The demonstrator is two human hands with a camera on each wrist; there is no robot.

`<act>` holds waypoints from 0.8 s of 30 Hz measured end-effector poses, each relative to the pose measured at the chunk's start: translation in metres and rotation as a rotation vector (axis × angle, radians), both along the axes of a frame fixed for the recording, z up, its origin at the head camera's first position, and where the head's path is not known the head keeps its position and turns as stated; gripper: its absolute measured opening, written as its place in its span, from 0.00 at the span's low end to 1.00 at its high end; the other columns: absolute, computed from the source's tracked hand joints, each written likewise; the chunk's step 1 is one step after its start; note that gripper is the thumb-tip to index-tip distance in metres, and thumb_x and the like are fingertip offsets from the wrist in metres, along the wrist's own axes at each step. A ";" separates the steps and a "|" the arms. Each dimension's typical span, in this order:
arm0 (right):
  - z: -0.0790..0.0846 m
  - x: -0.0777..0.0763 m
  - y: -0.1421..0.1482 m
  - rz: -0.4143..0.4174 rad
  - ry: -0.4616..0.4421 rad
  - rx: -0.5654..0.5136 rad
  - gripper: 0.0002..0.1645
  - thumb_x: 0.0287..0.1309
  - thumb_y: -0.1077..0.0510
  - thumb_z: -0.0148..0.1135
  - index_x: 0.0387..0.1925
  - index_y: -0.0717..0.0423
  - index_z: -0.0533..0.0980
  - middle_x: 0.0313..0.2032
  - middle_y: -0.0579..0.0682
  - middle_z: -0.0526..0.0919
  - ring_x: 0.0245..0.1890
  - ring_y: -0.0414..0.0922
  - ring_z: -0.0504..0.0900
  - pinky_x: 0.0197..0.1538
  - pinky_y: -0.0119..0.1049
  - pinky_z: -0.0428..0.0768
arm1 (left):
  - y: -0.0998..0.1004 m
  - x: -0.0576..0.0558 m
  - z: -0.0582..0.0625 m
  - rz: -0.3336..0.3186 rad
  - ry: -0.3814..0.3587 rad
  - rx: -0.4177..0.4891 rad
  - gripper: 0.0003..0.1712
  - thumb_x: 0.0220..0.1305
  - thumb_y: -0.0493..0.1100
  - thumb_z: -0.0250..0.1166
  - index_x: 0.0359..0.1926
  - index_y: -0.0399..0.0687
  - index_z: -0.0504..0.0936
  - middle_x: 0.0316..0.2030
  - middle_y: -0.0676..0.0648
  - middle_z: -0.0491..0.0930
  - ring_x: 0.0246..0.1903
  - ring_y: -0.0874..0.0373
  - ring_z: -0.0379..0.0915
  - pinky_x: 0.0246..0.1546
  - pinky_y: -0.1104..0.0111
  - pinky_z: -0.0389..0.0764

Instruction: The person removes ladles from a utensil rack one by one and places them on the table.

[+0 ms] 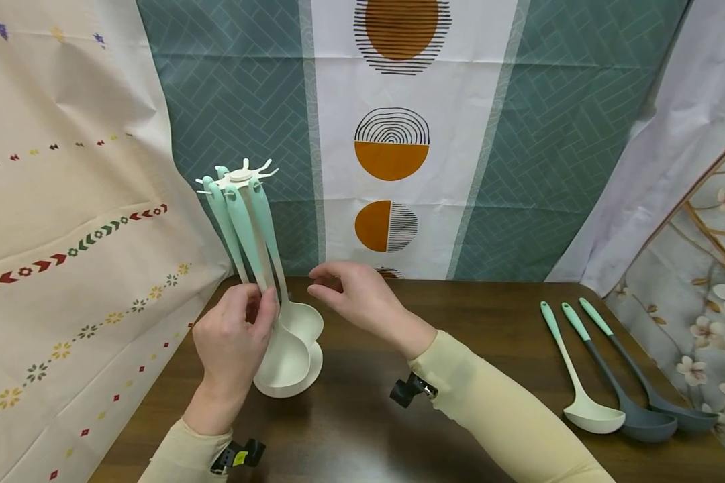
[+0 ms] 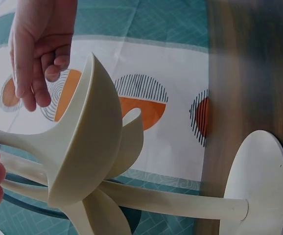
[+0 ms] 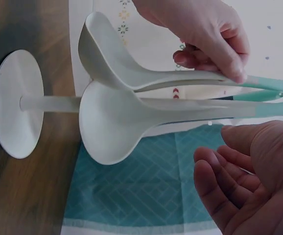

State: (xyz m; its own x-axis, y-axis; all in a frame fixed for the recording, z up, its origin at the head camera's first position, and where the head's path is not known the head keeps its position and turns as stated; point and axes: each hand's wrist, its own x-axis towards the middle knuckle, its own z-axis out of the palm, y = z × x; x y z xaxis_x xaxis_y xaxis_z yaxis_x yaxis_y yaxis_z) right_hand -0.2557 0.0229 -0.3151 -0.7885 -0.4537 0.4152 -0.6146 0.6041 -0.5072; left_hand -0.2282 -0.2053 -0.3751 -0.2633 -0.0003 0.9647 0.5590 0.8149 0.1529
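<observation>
Hands | left hand point(image 1: 231, 339) pinches ladle point(image 1: 284, 362) | right hand point(image 1: 358, 292) relaxed near stand point(image 1: 239, 176)

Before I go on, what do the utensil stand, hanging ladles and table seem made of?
Utensil stand: probably plastic, white and matte, without metallic glint.
Hanging ladles: likely silicone or plastic; cream heads, mint handles, soft satin sheen.
Table: wood or wood-look laminate; brown grain, light gloss.

No readable text, as far as visible.
</observation>
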 end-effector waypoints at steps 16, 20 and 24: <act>0.000 -0.008 -0.027 0.044 -0.041 -0.056 0.14 0.75 0.50 0.72 0.56 0.49 0.87 0.46 0.41 0.90 0.43 0.37 0.86 0.50 0.33 0.83 | -0.020 -0.005 0.009 0.081 0.027 0.107 0.18 0.80 0.48 0.61 0.43 0.34 0.83 0.28 0.38 0.81 0.23 0.44 0.80 0.22 0.52 0.74; 0.001 -0.009 -0.033 0.050 -0.041 -0.061 0.13 0.75 0.50 0.72 0.55 0.49 0.88 0.45 0.41 0.90 0.42 0.37 0.86 0.49 0.33 0.83 | -0.025 -0.004 0.010 0.100 -0.046 0.104 0.18 0.81 0.49 0.63 0.48 0.34 0.83 0.32 0.38 0.83 0.26 0.43 0.83 0.23 0.51 0.76; 0.001 -0.011 -0.037 0.055 -0.049 -0.060 0.12 0.75 0.50 0.72 0.54 0.49 0.88 0.44 0.40 0.89 0.41 0.37 0.85 0.47 0.32 0.82 | -0.027 -0.004 0.011 0.099 -0.094 0.108 0.19 0.80 0.49 0.65 0.51 0.34 0.83 0.35 0.39 0.84 0.28 0.43 0.84 0.25 0.49 0.77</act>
State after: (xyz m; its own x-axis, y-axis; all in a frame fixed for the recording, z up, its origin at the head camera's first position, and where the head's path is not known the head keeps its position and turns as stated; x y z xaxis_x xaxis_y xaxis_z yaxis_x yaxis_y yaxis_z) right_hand -0.2664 -0.0137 -0.3139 -0.7832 -0.4722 0.4045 -0.6196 0.5382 -0.5714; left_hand -0.2327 -0.2325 -0.3645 -0.3455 -0.1333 0.9289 0.4559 0.8414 0.2903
